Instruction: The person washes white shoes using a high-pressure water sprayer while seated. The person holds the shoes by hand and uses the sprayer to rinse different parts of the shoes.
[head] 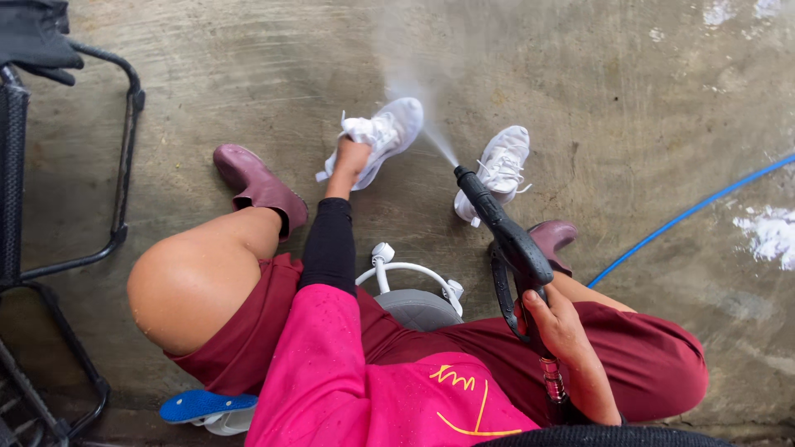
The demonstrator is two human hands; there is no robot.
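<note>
My left hand (351,161) reaches forward in a black sleeve and grips a white sneaker (383,132), holding it up off the wet concrete floor (580,91). My right hand (556,324) is closed around the handle of a black pressure-washer gun (503,234). Its nozzle points up and left, and a fine spray of water strikes the toe of the held sneaker. A second white sneaker (501,170) lies on the floor just right of the nozzle. I sit with knees apart, wearing maroon boots (258,187).
A black metal chair frame (124,165) stands at the left. A blue hose (687,215) runs across the floor at the right, near patches of white foam (770,232). A grey and white stool (414,298) is under me. A blue insole (203,406) lies at the lower left.
</note>
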